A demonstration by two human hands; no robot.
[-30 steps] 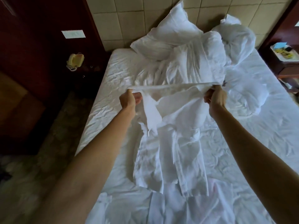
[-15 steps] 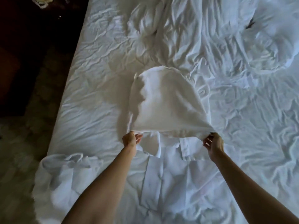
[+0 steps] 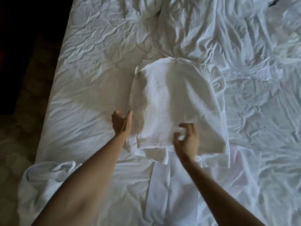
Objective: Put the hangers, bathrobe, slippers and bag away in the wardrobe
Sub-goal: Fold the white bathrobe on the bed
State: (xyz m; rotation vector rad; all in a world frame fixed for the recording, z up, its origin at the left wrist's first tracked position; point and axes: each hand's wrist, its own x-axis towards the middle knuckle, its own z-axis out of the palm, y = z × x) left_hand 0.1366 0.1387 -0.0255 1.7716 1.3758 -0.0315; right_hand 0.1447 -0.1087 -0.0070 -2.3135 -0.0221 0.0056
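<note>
A white waffle-weave bathrobe (image 3: 175,101) lies folded over on itself on the bed, its lower part stretching toward me. My left hand (image 3: 121,123) sits at the fold's left edge, thumb touching the cloth, fingers loosely curled and holding nothing. My right hand (image 3: 187,139) hovers over the fold's near edge, blurred, with its fingers spread and loosely bent, gripping nothing. No hangers, slippers, bag or wardrobe are in view.
The bed (image 3: 84,88) is covered with a wrinkled white sheet. A rumpled duvet (image 3: 162,18) bunches at the far end. Another white cloth (image 3: 47,175) hangs off the near left corner. Dark floor (image 3: 19,98) runs along the bed's left side.
Both hands brought the robe's upper part down toward me, laid it over the lower part and let go. The view tilted down to the bed.
</note>
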